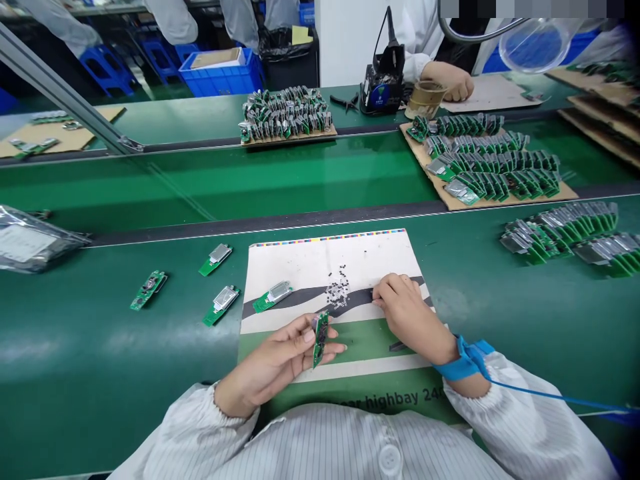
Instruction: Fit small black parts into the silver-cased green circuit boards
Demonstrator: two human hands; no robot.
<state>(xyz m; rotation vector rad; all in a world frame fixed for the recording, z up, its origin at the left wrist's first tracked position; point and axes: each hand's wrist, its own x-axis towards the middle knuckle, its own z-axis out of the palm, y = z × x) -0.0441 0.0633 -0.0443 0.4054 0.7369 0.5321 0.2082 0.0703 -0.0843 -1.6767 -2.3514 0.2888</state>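
My left hand [285,353] holds a small green circuit board [321,339] on edge between thumb and fingers, above a printed cardboard sheet [370,257]. My right hand [400,303], with a blue wrist strap [463,360], is closed over the sheet's right side. Its fingertips are pinched together; whatever they grip is too small or hidden to name. Between the hands and a little farther off lies a pile of tiny dark and pale parts [337,292]. A board with a silver cover [273,297] rests on the sheet's left part.
Loose boards [221,305] lie on the green table left of the sheet. Rows of boards [565,230] stand at the right, others on a cardboard tray [453,200] beyond. A silvery bag [35,240] lies far left. Across the bench, a co-worker's hand [450,81] rests near a tape roll [425,100].
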